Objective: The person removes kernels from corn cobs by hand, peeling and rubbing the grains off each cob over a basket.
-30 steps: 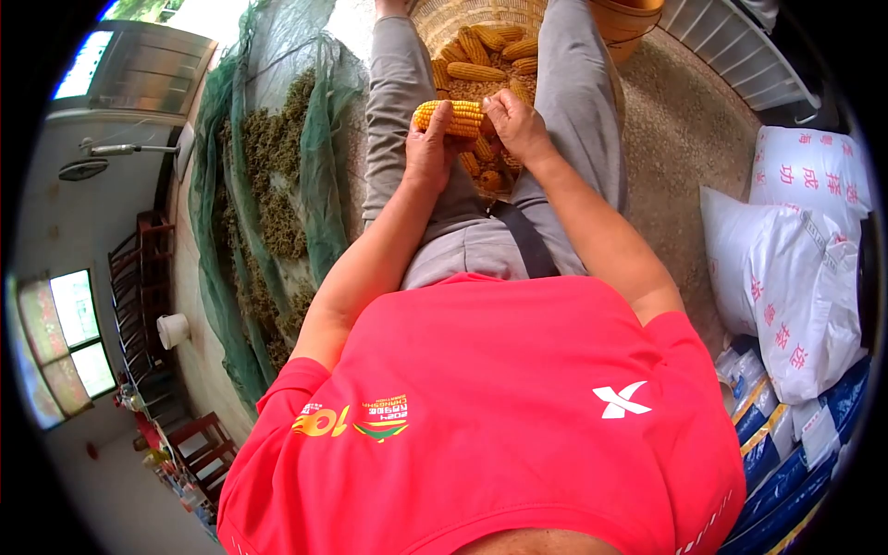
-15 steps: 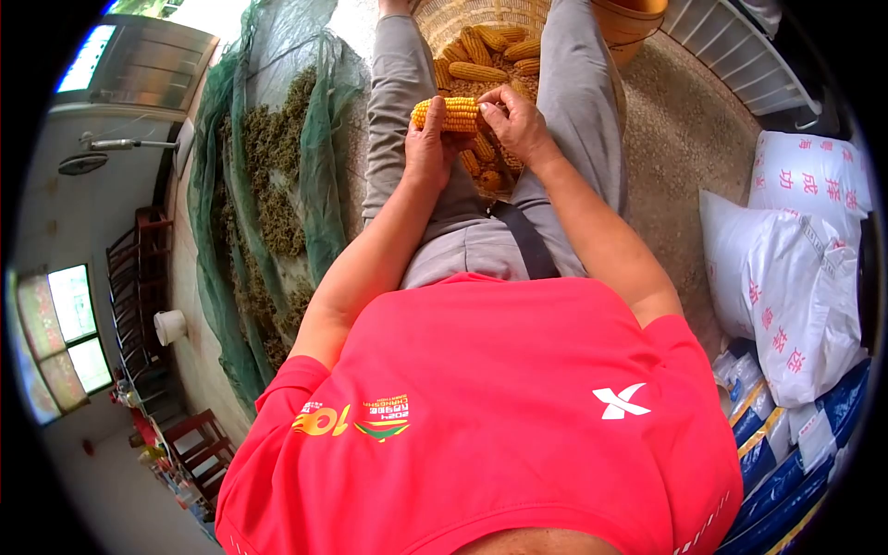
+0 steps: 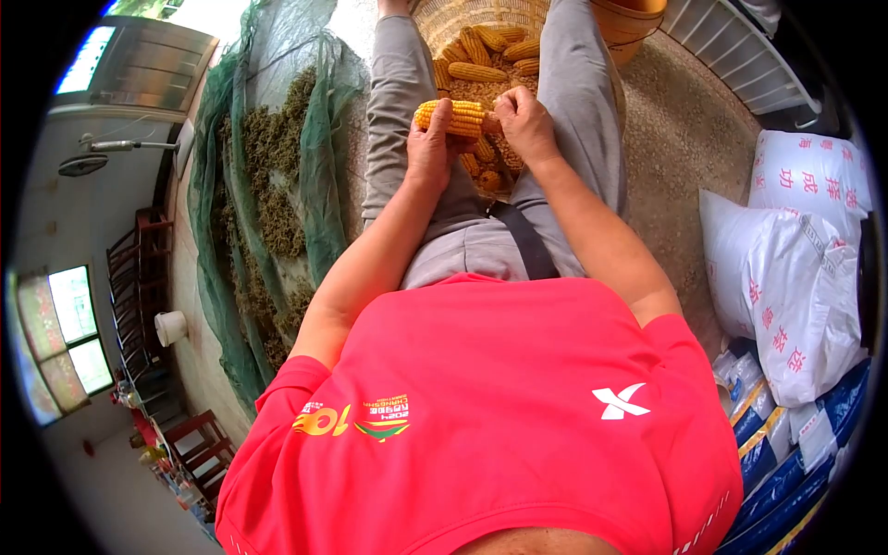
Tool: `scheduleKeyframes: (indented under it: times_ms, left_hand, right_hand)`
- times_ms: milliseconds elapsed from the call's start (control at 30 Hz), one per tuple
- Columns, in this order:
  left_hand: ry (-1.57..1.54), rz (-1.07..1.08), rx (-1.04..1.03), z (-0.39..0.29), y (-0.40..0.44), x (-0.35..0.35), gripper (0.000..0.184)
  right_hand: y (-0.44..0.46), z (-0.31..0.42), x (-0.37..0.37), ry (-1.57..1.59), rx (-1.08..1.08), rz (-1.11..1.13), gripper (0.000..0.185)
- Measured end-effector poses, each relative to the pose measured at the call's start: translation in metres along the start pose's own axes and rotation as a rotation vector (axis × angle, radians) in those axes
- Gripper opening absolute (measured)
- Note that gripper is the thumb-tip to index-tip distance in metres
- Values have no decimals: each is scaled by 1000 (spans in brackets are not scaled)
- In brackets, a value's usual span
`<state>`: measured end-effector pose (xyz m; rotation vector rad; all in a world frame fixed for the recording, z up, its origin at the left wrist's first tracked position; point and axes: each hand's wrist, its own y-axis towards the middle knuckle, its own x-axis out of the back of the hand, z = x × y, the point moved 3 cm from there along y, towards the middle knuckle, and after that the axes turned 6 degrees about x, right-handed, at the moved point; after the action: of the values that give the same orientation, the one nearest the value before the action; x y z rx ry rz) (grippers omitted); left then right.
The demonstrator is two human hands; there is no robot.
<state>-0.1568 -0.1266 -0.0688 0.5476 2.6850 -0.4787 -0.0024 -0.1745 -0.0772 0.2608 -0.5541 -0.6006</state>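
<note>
My left hand [image 3: 429, 153] is closed round a yellow corn cob [image 3: 458, 117], its thumb lying over the top. The cob lies sideways between my knees, its rows of kernels showing. Just off the cob's right end, my right hand [image 3: 525, 125] has its fingers pinched together. A small pale bit shows by those fingertips, too small to name. Below both hands is a woven basket [image 3: 435, 20] holding several more corn cobs [image 3: 478, 72] and loose kernels [image 3: 476, 92].
An orange bucket [image 3: 632, 23] stands beyond my right knee, near a white rack [image 3: 735, 55]. White printed sacks [image 3: 786, 287] are piled at right. On the left, dried plant matter [image 3: 268, 185] lies on green netting [image 3: 211, 194].
My right hand has shifted slightly right, away from the cob's end, and its fingers have curled in more. The cob has moved slightly right in my left hand.
</note>
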Motion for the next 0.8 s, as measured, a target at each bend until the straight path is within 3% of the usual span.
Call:
scheduleKeyframes:
  times_ms: [100, 267, 600, 800]
  left_hand:
    - [-76, -1, 24, -4, -1, -4, 31]
    - [-78, -27, 17, -2, 0, -3, 31]
    - [-114, -27, 51, -4, -1, -3, 31]
    - [-80, -14, 30, -1, 1, -1, 32]
  right_hand:
    - [3, 1, 4, 152, -83, -11, 24]
    - [0, 11, -2, 312, -89, 228, 35]
    - [-1, 9, -10, 343, 25, 150, 27]
    - [-2, 12, -6, 193, 128, 46, 21]
